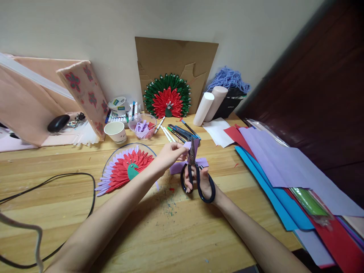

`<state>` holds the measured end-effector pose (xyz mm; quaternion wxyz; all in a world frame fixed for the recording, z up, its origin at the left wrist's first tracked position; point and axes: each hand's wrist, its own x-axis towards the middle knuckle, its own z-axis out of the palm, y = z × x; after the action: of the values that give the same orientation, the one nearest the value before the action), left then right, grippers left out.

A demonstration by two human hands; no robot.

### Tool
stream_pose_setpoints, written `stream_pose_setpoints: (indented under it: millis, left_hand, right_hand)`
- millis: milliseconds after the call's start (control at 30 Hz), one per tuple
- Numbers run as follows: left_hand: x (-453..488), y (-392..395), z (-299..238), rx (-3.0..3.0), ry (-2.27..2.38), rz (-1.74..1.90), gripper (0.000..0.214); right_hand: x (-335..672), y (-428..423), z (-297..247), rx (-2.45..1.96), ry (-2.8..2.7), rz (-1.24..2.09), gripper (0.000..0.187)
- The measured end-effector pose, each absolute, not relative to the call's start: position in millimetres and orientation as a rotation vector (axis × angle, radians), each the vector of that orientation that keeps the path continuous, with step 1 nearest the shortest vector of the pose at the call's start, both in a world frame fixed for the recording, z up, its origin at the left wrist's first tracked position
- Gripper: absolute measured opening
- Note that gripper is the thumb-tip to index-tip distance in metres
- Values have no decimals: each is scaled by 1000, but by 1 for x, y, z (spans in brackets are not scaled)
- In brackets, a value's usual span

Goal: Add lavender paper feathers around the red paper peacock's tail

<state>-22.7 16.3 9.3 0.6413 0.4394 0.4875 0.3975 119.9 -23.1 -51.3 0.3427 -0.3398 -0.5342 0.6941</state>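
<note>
On the table (159, 235), the scissors (192, 160) point up and away from the person, held in the right hand (199, 179), whose fingers pass through the black handles and grip them; at the scissors' blades, the left hand (172, 152) pinches a piece of purple paper (196, 145) between thumb and fingers; the blades are up against that paper, though how far apart they stand I cannot tell; beneath the scissors, a purple strip (176, 168) lies on the wood, partly covered by the hands.

To the left of the scissors, a red and purple peacock (121, 168) with a green body lies on a clear disc, the left forearm crossing over its near edge; farther left runs a black cable (92, 185); beyond the scissors lie several pens (184, 132), and left of these stand a bowl (131, 126) of purple and red scraps and a white cup (114, 131); farther back, a green and red peacock (167, 99) stands against upright cardboard (176, 57); to the right of the scissors lie purple sheets (273, 159), blue sheets (264, 185) and red sheets (338, 242), overlapping.
</note>
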Motion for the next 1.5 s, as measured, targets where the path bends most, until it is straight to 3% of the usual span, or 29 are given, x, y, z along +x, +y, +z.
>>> stream_pose_setpoints:
  millis: [467, 967, 1067, 1267, 1400, 1500]
  left_hand:
    - [-25, 20, 9, 964, 1124, 951, 12]
    - [-41, 34, 5, 1025, 1271, 1078, 12]
    - [-46, 33, 11, 1070, 1232, 1064, 16]
    - [-55, 28, 25, 1247, 1214, 990, 15]
    - [-57, 23, 21, 1293, 1244, 961, 12]
    - [-55, 20, 10, 1288, 1230, 935, 18]
  right_hand:
    - [121, -21, -59, -953, -1304, 1802, 65]
    - [129, -10, -49, -1144, -1354, 1678, 72]
    - [148, 4, -43, -1274, -1421, 1460, 67]
    - [177, 20, -32, -1992, -1935, 457, 28]
    - [175, 20, -35, -2072, -2033, 314, 17]
    - [165, 16, -34, -1738, -1972, 392, 24]
